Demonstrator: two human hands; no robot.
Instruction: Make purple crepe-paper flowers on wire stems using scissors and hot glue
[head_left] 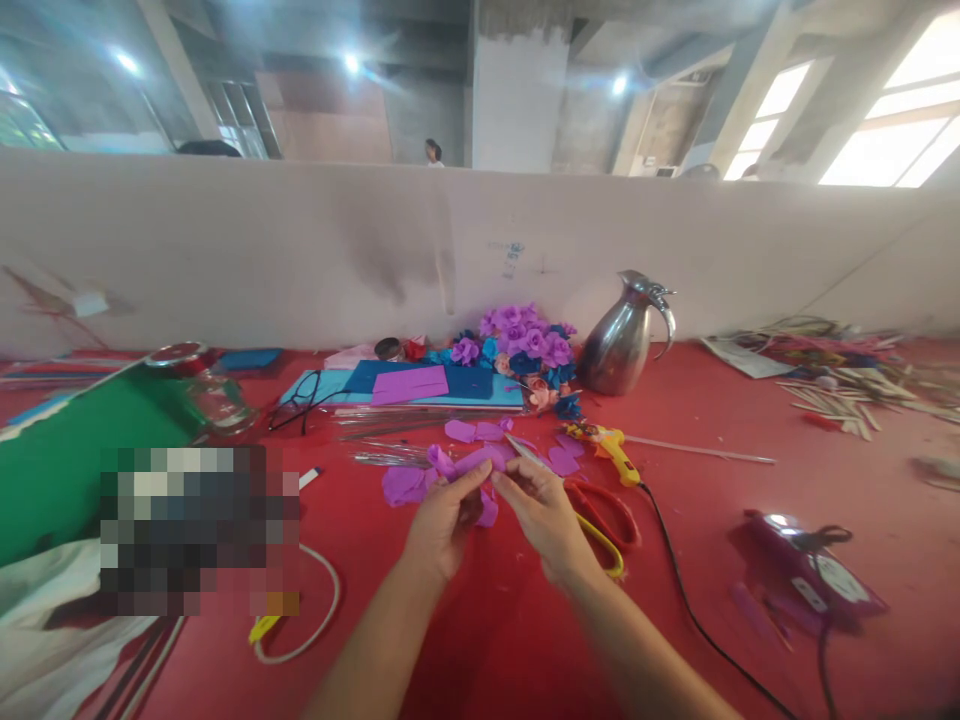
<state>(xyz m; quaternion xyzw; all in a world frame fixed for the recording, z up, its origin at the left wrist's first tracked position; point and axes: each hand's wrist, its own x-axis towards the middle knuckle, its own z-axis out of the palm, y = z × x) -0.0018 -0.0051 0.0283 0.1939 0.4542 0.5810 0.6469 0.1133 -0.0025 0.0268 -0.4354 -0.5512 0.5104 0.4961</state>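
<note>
Both of my hands meet over the red table, pinching a purple paper petal (474, 459) between them. The fingers of my left hand (448, 512) are closed on its near edge. Beside it, my right hand (541, 508) grips the petal with thumb and fingers. More cut purple paper pieces (405, 486) lie just left of and beyond the hands. Partly hidden behind my right hand are scissors (616, 508) with red and yellow handles. A yellow hot glue gun (616, 452) rests farther right, a clear glue stick (705, 450) sticking out behind it.
Paper flowers (525, 340) and a metal jug (619, 340) stand by the back wall. Glasses (304, 400) lie beside stacked blue paper (480, 382). A purple power strip (817, 565) with black cords sits right. At left are a green sheet (67, 465) and a glass jar (221, 403).
</note>
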